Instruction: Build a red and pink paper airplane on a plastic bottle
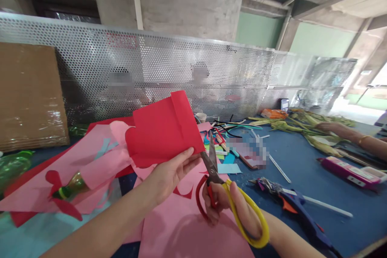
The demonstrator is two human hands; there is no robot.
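My left hand (pixel 172 175) pinches the lower edge of a folded sheet of red paper (pixel 160 129), holding it raised above the table. In my right hand (pixel 225 205) is a pair of scissors (pixel 214 171) with one yellow and one red handle. Their blades are spread, and the lower blade meets the red paper's bottom right corner. Beneath both hands lies a large pink sheet (pixel 193 229) with a small red paper scrap (pixel 185 194) on it. To the left, a green bottle (pixel 72 185) wrapped in pink paper rests on its side.
A blue glue gun (pixel 298 205) and a purple tool (pixel 350 172) lie on the right. Behind are a perforated metal screen (pixel 169 64) and a cardboard sheet (pixel 30 96). Another person's hand (pixel 331 128) reaches over corn husks (pixel 320 143). A phone (pixel 252 155) lies near paper scraps.
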